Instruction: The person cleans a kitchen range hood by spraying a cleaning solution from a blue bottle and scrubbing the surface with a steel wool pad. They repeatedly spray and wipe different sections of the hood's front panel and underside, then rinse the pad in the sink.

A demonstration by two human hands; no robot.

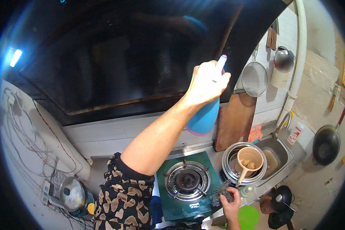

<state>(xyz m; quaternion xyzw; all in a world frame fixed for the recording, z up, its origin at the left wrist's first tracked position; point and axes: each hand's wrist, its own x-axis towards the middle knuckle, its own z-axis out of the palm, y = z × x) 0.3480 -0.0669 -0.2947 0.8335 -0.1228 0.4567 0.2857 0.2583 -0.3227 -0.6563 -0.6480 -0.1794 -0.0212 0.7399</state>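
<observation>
My left hand [207, 82] is raised and wrapped around the neck of a spray bottle [204, 119]. The bottle has a blue body, a pink base and a white spray head, with its pink-tipped nozzle towards the black, glossy surface of what looks like a range hood [138, 57]. Lower right, my right hand [232, 202] pinches a grey steel wool scourer [220, 195] at the right edge of a green gas stove [172, 211]. Wet shine shows on the stove's front. Its single round burner [187, 180] lies below my left forearm.
Stacked metal basins [227, 164] with a beige ladle [244, 172] stand right of the stove, beside a sink [287, 152]. A wooden cutting board [237, 120] leans on the wall. At left are a lidded pot [72, 192] and loose cables [26, 135]. A wok [326, 145] hangs right.
</observation>
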